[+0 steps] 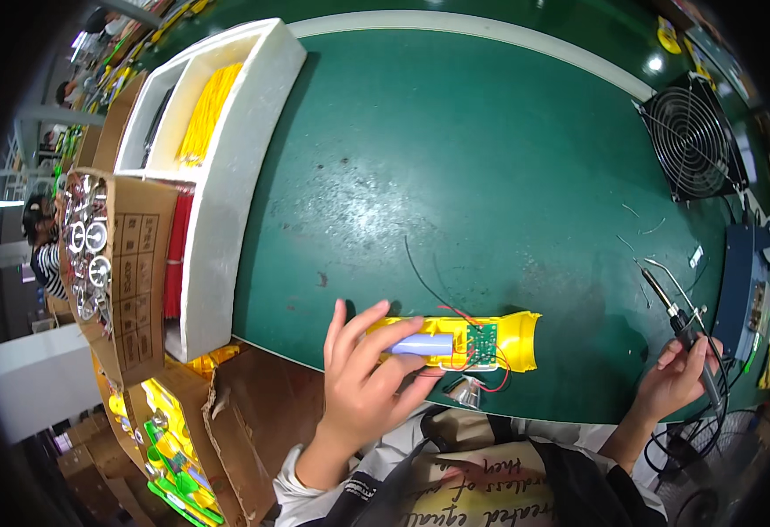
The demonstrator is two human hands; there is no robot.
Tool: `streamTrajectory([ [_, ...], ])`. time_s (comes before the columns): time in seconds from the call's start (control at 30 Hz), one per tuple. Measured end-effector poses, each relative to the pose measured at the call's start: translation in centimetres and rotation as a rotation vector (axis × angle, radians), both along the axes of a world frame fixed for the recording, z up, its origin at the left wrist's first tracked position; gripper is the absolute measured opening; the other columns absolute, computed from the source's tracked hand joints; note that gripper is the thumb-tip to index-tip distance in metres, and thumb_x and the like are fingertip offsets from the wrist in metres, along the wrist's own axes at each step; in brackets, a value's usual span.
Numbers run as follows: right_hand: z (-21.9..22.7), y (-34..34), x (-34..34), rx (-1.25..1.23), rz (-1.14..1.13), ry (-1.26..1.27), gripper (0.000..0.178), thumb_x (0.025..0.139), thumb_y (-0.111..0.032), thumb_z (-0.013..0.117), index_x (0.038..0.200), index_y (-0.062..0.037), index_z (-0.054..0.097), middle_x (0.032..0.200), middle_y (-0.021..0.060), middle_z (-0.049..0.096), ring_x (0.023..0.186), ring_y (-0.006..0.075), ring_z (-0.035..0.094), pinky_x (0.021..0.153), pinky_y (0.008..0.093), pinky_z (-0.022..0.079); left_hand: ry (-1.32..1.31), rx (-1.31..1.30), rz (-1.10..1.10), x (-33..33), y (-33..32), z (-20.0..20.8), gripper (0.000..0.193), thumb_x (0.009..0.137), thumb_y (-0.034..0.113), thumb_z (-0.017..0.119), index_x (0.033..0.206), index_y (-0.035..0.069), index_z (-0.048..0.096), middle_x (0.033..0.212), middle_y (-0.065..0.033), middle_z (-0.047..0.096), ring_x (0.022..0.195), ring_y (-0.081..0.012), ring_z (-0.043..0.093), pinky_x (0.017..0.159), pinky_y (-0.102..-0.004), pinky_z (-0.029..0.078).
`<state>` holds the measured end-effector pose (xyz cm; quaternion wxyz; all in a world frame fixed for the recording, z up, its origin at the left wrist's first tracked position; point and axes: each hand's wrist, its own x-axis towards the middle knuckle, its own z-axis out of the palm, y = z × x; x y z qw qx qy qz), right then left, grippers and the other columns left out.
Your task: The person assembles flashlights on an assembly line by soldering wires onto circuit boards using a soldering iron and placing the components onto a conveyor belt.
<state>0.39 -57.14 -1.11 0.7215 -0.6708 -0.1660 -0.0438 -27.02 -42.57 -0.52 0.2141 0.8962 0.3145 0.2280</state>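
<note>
In the head view, your left hand [367,369] grips the left end of the yellow housing [518,341], its long axis lying left-right. Your right hand [679,378], well apart rightward, holds the soldering iron [683,328]

You're in an electronics assembly workshop: slim black soldering iron [683,328] at 3 o'clock, green rectangular circuit board [482,344] at 4, white compartmented tray [242,176] of yellow and red wires [209,116] at 10.
</note>
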Motion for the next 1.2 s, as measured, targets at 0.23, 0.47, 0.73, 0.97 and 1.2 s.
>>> streamTrajectory([
  [0.23,0.9,-1.2,-0.6,-0.005,0.187,0.000,0.019,0.086,-0.016,0.042,0.085,0.0032,0.042,0.058,0.0085,0.045,0.037,0.0075,0.034,0.041,0.0160,0.029,-0.028,0.051,0.075,0.6,-1.4,0.4,0.020,0.054,0.019,0.075,0.069,0.017,0.061,0.095,-0.0010,0.057,0.105,-0.0279,0.045,0.096,-0.0568,0.025],
  [0.47,3.6,-1.6,-4.8,0.015,0.288,-0.112,0.027,0.077,-0.020,0.059,0.082,-0.0016,0.040,0.065,0.0055,0.042,0.053,0.0107,0.043,0.053,0.0242,0.042,-0.168,-0.032,0.003,0.8,-1.2,-0.9,0.018,0.056,0.015,0.075,0.071,0.018,0.064,0.092,-0.0001,0.057,0.099,-0.0242,0.048,0.097,-0.0547,0.027],
  [0.73,4.5,-2.4,-6.2,-0.378,0.810,-0.102,0.035,0.070,-0.020,0.065,0.082,-0.0020,0.037,0.061,0.0104,0.049,0.043,0.0147,0.044,0.044,0.0281,0.040,-0.189,-0.051,0.020,0.7,-1.3,-1.0,0.018,0.059,0.014,0.073,0.072,0.018,0.062,0.091,0.0009,0.058,0.093,-0.0218,0.053,0.097,-0.0523,0.028],
  [0.97,3.9,-1.8,-6.1,-0.330,0.899,-0.146,0.035,0.068,-0.015,0.066,0.083,-0.0020,0.037,0.057,0.0095,0.050,0.042,0.0166,0.049,0.039,0.0272,0.040,-0.206,-0.040,0.025,0.8,-1.3,-1.1,0.019,0.058,0.013,0.073,0.073,0.017,0.060,0.091,0.0025,0.059,0.091,-0.0207,0.054,0.097,-0.0514,0.028],
  [1.2,4.3,-1.2,-6.8,-0.391,0.873,-0.131,0.032,0.067,-0.012,0.065,0.082,-0.0022,0.038,0.054,0.0077,0.050,0.040,0.0149,0.048,0.038,0.0256,0.039,-0.214,-0.026,0.033,0.9,-1.3,-1.2,0.022,0.057,0.012,0.073,0.073,0.017,0.060,0.091,0.0034,0.059,0.091,-0.0197,0.054,0.096,-0.0513,0.029],
])
